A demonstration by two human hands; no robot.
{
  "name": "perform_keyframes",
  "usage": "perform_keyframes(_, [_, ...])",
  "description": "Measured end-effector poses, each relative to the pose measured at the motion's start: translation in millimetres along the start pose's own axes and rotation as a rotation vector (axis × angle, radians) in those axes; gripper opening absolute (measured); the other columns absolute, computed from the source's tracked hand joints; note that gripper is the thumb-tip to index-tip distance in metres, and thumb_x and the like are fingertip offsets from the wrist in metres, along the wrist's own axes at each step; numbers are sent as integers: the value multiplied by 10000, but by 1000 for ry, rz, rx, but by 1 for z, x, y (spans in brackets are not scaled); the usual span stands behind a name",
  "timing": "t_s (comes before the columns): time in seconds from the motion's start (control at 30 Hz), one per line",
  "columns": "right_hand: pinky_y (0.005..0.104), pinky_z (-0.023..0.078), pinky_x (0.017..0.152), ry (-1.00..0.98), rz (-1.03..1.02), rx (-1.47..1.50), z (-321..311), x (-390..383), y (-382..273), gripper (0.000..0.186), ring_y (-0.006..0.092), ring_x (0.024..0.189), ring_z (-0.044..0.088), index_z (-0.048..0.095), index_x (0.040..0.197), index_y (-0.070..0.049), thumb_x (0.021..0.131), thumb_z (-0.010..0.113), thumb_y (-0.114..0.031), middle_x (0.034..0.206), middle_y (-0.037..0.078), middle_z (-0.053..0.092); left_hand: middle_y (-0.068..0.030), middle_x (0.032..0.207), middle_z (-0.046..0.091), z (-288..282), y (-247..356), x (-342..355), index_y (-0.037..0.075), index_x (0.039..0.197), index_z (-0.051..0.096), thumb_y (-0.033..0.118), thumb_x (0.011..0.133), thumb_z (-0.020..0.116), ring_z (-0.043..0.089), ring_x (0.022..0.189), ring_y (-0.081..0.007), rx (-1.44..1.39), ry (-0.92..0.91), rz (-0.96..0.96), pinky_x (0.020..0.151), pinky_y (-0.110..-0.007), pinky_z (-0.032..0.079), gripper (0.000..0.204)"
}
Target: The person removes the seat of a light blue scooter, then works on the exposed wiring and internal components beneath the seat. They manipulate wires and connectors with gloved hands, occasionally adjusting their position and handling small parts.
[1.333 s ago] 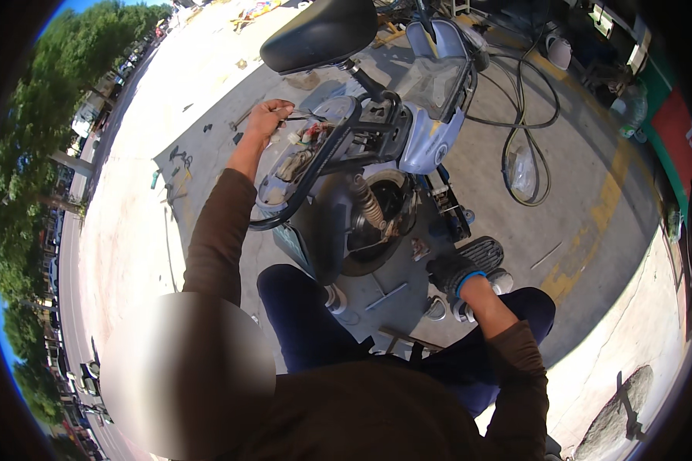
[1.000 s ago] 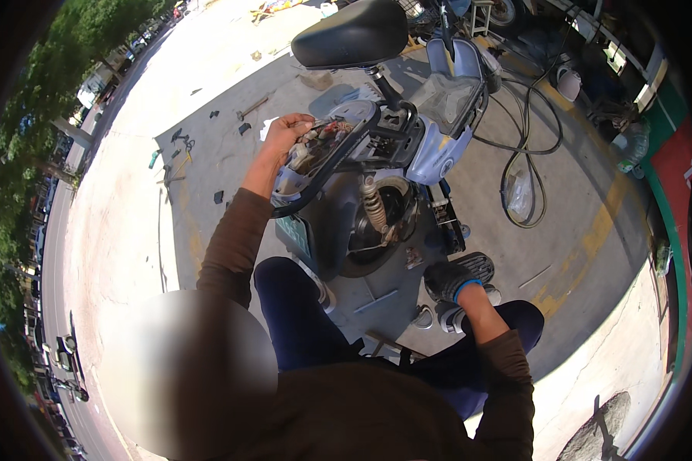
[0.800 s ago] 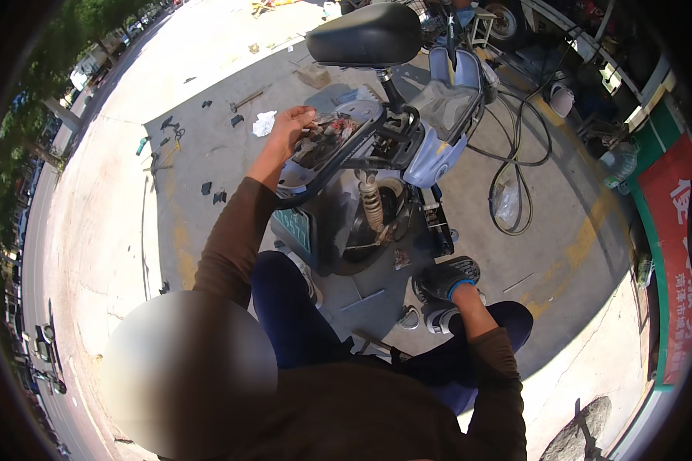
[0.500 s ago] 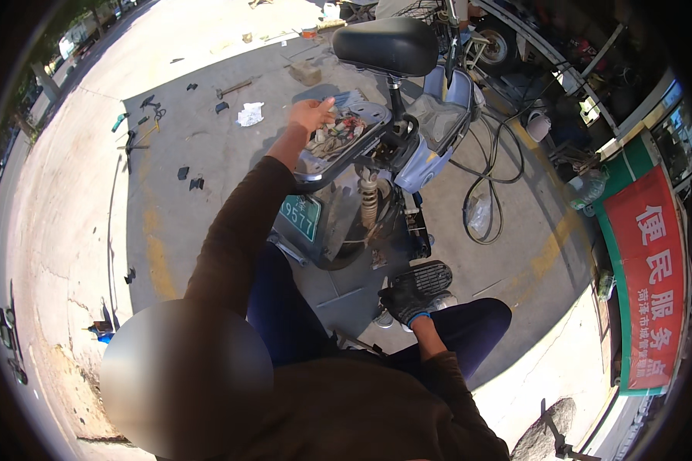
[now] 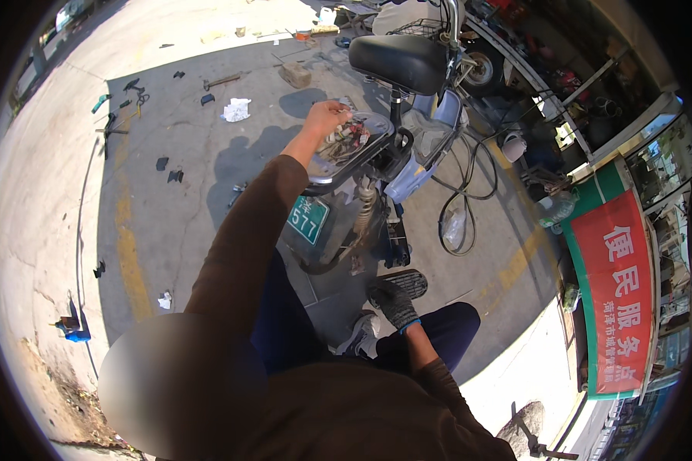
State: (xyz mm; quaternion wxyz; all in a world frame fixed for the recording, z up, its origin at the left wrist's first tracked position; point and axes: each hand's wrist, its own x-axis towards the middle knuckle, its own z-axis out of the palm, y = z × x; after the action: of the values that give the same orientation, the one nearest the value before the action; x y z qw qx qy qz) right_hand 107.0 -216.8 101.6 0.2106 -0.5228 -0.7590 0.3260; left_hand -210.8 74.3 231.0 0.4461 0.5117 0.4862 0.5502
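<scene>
The tangle of wires [image 5: 349, 141] lies in the open compartment at the rear of the scooter [image 5: 409, 181], nearer to you than its raised black seat [image 5: 398, 63]. Your bare left hand [image 5: 328, 117] is at that compartment's far left edge, just beside the wires, thumb and fingers drawn narrowly together; you can't tell from here whether anything is pinched between them. Your gloved right hand [image 5: 392, 303], fingers curled, is low to the right of the scooter's rear, against a black ribbed pad [image 5: 406, 283]; whether it grips the pad can't be told. On the scooter's back end is a green plate [image 5: 309, 220] with white characters, partly covered by your brown sleeve [image 5: 242, 223]. Well to the scooter's right hangs a red banner [image 5: 613, 283] with a green border, bearing large white characters beside a line of smaller ones. Left of the scooter, a hammer [image 5: 221, 81] and crumpled white paper [image 5: 237, 110] lie on the ground.
</scene>
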Motion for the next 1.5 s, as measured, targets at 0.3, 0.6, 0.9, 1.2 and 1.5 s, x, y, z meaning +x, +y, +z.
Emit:
perform_keyframes(0.3, [354,460,911,334,-401,215,-78,224,-117,279,272,1010,604,613,1136,-43,860,593,-76,1094,148,632,-33,864,662,-7,1,6,-8,1057,657,108,836,648,576,756,-91,-83,-48,-34,666,-250,449,249])
perform_keyframes(0.6, [407,481,853,326,-465,-287,-55,334,-125,408,341,982,614,539,1223,-90,841,634,-196,1067,195,625,-98,982,652,-25,-43,28,-48,1061,610,52,850,616,616,937,-166,160,-264,228,825,-269,489,234])
perform_keyframes(0.9, [428,448,894,592,-338,-203,-44,334,-119,408,360,1045,575,553,1187,-101,890,532,-379,1098,188,617,-76,787,662,-8,-12,27,-27,930,636,160,885,556,584,641,-147,-176,-60,78,554,-264,442,208])
perform_keyframes(1.2, [361,517,725,608,-255,163,-55,309,-130,260,249,781,662,579,1087,-64,875,604,-214,931,140,649,-195,1111,558,-5,-10,19,-143,1168,460,-66,867,506,603,967,-247,-674,144,-56,865,-316,527,314])
perform_keyframes(1.5, [337,478,809,415,-211,518,-58,324,-112,260,229,879,627,579,1088,-46,880,614,-199,971,151,643,-141,991,609,-26,-19,10,-151,1181,473,-32,801,611,598,868,-182,-474,-66,-243,772,-290,492,422])
